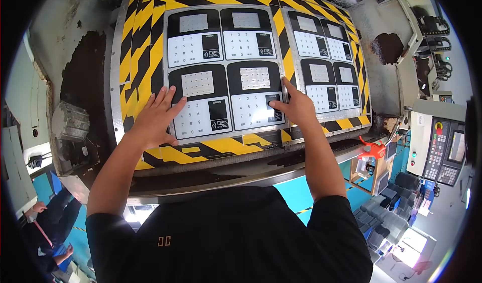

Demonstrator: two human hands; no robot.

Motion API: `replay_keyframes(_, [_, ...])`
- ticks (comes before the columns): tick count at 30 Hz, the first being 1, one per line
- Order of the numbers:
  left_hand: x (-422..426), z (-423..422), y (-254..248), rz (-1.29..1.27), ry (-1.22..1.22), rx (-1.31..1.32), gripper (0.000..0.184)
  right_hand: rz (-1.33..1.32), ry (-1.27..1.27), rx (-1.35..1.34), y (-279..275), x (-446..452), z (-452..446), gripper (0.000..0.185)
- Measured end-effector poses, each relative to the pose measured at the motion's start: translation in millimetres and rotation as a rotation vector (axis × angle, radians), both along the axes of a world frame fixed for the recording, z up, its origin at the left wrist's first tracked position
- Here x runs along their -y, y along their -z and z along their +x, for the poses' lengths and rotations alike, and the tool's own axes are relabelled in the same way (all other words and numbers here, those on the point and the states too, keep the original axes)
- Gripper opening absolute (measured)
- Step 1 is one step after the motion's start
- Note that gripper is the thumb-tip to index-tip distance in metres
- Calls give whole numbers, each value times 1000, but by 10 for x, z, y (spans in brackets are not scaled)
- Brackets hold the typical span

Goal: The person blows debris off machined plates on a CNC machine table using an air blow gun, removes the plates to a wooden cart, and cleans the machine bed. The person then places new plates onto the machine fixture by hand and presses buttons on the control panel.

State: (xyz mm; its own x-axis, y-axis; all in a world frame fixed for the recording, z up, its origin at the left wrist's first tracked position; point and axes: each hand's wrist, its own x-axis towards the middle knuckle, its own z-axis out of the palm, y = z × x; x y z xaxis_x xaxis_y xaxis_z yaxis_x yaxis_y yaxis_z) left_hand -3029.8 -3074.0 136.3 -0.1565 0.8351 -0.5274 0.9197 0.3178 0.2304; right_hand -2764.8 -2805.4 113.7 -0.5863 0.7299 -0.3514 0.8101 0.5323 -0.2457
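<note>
Several black-and-white keypad panels, with printed digits and a card symbol, lie flat in two blocks on a bed edged with yellow-and-black tape [221,151]. My left hand [156,116] is open, its fingers spread over the left edge of the near-left panel [198,120]. On the neighbouring panel [249,113], the thumb of my right hand [297,105] touches the dark square. That hand's index finger stretches along the panel's right edge, apart from the thumb; its other fingers are partly hidden. Neither hand grasps anything.
A metal ledge [241,186] runs between my body and the bed. An orange-red spray gun [372,147] hangs at the right front. Further right stands a machine control panel [441,150]. A motor-like metal cylinder [72,122] is on the left. Another person [52,220] is at lower left.
</note>
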Motion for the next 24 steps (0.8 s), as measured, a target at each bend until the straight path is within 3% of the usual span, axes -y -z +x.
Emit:
replay_keyframes(7, [76, -140, 117, 73, 102, 32, 103, -14, 27, -196, 186, -22, 102, 85])
replay_keyframes(11, [51, -119, 105, 15, 73, 15, 96, -43, 45, -110, 22, 34, -10, 86])
replay_keyframes(20, [72, -117, 151, 31, 71, -22, 102, -32, 44, -76, -26, 58, -54, 87])
replay_keyframes(24, [4, -125, -4, 7, 87, -42, 88, -41, 18, -96, -5, 38, -30, 89])
